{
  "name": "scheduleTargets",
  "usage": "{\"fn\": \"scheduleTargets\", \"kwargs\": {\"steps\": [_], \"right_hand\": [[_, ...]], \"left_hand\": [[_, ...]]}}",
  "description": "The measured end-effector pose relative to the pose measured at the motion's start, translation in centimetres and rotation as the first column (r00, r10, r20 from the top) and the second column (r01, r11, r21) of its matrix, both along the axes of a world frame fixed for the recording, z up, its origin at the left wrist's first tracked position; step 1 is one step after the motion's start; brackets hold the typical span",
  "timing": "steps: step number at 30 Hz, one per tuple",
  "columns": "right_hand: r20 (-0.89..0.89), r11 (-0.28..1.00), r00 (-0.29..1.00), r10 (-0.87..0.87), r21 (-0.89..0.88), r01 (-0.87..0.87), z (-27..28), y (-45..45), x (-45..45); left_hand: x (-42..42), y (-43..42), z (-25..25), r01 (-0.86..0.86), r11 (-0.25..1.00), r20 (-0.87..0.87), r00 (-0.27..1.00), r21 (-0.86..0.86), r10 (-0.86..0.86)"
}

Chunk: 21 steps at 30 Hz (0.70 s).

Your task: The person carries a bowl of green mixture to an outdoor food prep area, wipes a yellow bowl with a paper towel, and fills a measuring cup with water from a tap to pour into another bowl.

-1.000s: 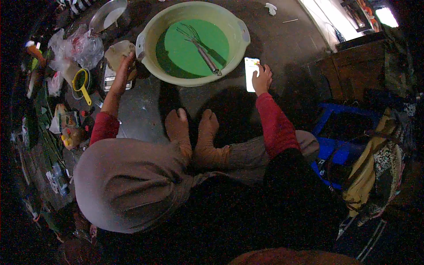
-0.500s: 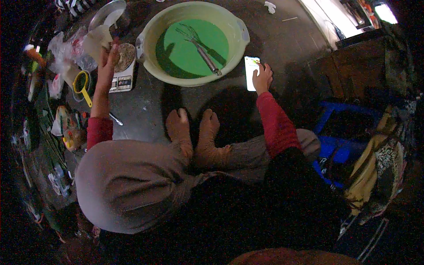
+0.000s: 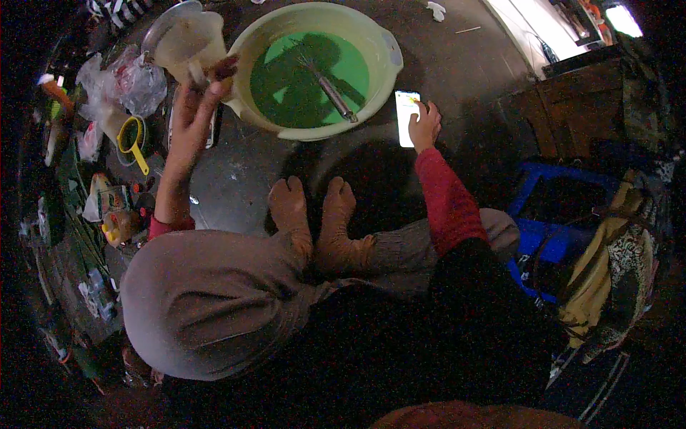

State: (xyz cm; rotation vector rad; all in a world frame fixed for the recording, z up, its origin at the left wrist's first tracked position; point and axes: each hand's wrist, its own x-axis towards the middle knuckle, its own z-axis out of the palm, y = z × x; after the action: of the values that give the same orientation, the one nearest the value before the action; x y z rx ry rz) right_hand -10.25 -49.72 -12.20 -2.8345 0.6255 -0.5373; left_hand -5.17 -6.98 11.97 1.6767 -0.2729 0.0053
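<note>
Item: translucent, whitish plastic jug [image 3: 191,39] with a handle, at the basin's upper-left side, overlapping a round silver-coloured pan [image 3: 156,32] in view. Its exact tilt and contents cannot be told.

Left hand [image 3: 195,109]: clamped on the jug at the handle side, just beside the basin rim; the 2 hands are well apart. Right hand [image 3: 426,129]: at the right edge of a slim rectangular phone [image 3: 405,129] with a bright white screen, thumb over the glass; whether the fingers grip it or only touch it cannot be told.

Between the hands: 1 large, round, cream plastic basin [image 3: 380,57], holding bright green liquid [image 3: 351,61] crossed by a dark shadow. In it, 1 metal wire whisk [image 3: 331,93], its cylindrical handle slanting towards the near rim.

Beneath the left forearm in view: 1 flat white scale [image 3: 211,132], mostly hidden. Further left: 1 yellow-rimmed strainer [image 3: 140,157] with yellow handle; crumpled clear plastic bags [image 3: 143,86]; 1 yellow-capped container [image 3: 121,227].

Nearer the wearer: 2 bare feet [image 3: 287,207] on the dark grey floor [image 3: 229,193]. Right: 1 blue plastic frame-like article [image 3: 532,247], with yellow cloth [image 3: 589,304] beside it.
</note>
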Motion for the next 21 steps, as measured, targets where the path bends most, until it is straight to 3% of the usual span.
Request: {"fn": "scheduleTargets", "kwargs": {"steps": [5, 7, 10, 21], "right_hand": [[-0.007, 1.0, 1.0, -0.007, 0.024, 0.007, 0.3, 0.1, 0.0], [-0.038, 0.999, 0.999, -0.013, 0.05, 0.015, 0.3, 0.1, 0.0], [-0.031, 0.997, 1.0, -0.002, 0.074, 0.004, 0.3, 0.1, 0.0], [0.025, 0.998, 1.0, 0.009, 0.061, -0.011, -0.3, -0.1, -0.1]], "left_hand": [[-1.9, -1.4, 0.1, 0.226, 0.974, -0.016, 0.974, -0.016, -0.226], [-2.9, -2.1, 0.7, 0.232, 0.97, -0.062, 0.97, -0.075, -0.237], [-3.4, -2.4, 1.0, 0.266, 0.963, -0.034, 0.964, 0.047, -0.264], [-3.4, -2.3, 0.2, 0.289, 0.957, -0.06, 0.956, -0.001, -0.288]]}}
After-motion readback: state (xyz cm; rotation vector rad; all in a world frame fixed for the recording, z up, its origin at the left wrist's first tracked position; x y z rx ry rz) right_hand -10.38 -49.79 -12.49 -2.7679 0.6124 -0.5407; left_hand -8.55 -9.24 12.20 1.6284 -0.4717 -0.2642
